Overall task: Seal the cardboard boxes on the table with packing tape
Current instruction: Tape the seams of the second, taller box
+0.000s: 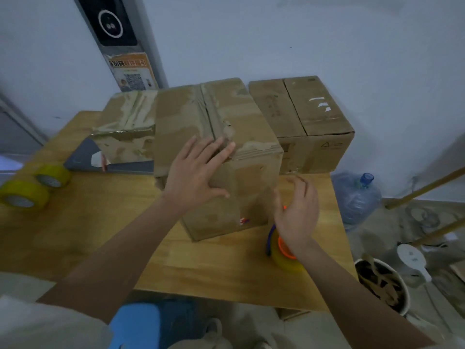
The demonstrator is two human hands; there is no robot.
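At nine o'clock lie spare rolls (pixel 24 195). Left hand (pixel 198 170), fingers spread flat, steadies the centre box (pixel 216 137), stiff, probably light. At four o'clock, right hand (pixel 297 212) curls round the tape (pixel 284 250) (slippery film; grip the core).

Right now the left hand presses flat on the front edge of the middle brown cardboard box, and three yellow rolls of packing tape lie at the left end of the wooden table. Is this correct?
Not quite: the head view shows two yellow rolls of packing tape at the left end of the wooden table, not three. The left hand does press flat on the front edge of the middle brown cardboard box.
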